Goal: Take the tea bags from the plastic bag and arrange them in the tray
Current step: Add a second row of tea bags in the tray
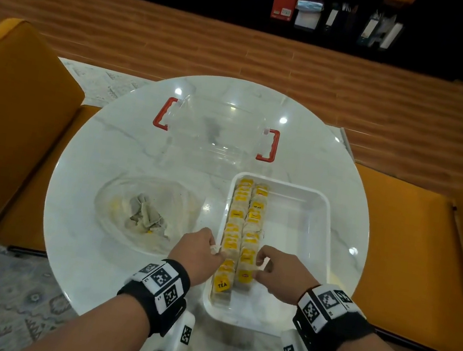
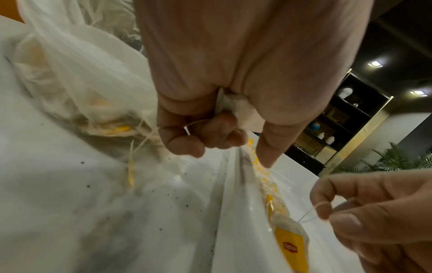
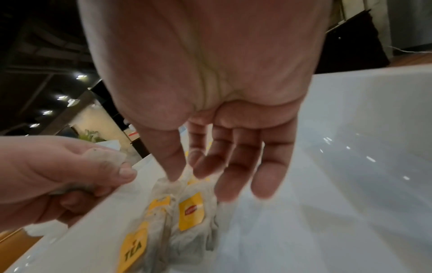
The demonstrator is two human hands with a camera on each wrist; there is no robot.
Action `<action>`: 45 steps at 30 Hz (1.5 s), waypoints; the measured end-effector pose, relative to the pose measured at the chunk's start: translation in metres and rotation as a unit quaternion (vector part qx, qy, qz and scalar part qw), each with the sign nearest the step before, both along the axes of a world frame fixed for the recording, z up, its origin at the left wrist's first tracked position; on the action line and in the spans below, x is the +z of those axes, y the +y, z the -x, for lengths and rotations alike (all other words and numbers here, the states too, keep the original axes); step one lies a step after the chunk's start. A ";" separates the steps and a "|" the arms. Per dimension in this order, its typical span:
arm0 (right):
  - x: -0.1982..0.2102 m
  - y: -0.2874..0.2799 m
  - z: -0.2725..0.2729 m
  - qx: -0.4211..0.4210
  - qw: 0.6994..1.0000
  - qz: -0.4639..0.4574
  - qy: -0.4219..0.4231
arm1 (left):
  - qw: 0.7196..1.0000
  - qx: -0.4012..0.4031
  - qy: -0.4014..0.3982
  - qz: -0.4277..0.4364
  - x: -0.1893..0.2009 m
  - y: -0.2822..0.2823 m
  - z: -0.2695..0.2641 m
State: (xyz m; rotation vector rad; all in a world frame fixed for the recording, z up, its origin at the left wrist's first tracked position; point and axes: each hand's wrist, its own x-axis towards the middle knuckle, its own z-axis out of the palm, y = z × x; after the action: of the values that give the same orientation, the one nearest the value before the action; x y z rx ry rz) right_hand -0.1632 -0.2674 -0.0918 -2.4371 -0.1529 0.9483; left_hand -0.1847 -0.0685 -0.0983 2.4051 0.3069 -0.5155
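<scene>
A crumpled clear plastic bag (image 1: 113, 202) lies on the left of the round table, with several loose tea bags (image 1: 144, 216) inside. To its right sits the white tray (image 1: 306, 188), where two rows of yellow-tagged tea bags (image 1: 243, 231) line the left side. My left hand (image 1: 217, 250) hovers at the tray's left rim, fingers curled round a tea bag (image 2: 236, 107) whose string loops over them. My right hand (image 1: 261, 262) is over the near end of the rows. Its thumb and forefinger pinch a thin string (image 2: 308, 215). The held bag's tag is hidden.
A clear plastic lid (image 1: 215, 134) with red handles (image 1: 163, 112) lies behind the tray and bag. The tray's right half (image 1: 295, 245) holds nothing. Yellow chairs stand to the left (image 1: 8, 112) and right (image 1: 411, 232) of the white marble table (image 1: 84, 267).
</scene>
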 end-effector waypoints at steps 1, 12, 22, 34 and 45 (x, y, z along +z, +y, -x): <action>0.000 0.000 0.001 -0.005 1.000 -0.009 -0.026 | 1.000 -0.004 0.005 -0.004 0.000 0.000 0.000; 0.003 0.001 -0.002 0.048 0.996 0.035 -0.071 | 0.999 -0.032 0.033 -0.023 0.002 -0.001 -0.002; -0.018 0.023 -0.001 0.219 0.971 0.099 0.010 | 0.997 -0.040 0.051 -0.031 0.005 -0.001 -0.001; -0.032 0.025 -0.008 0.168 0.983 0.058 -0.042 | 0.997 -0.048 0.047 -0.028 0.004 0.000 0.000; -0.023 0.021 -0.010 0.183 0.979 0.082 -0.026 | 0.997 -0.047 0.050 -0.026 0.004 0.000 -0.001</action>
State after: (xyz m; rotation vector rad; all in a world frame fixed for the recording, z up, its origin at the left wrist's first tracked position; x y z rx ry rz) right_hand -0.1536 -0.2464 -0.1149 -2.6402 -0.5795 1.0882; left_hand -0.1833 -0.0683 -0.0940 2.4572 0.2538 -0.6790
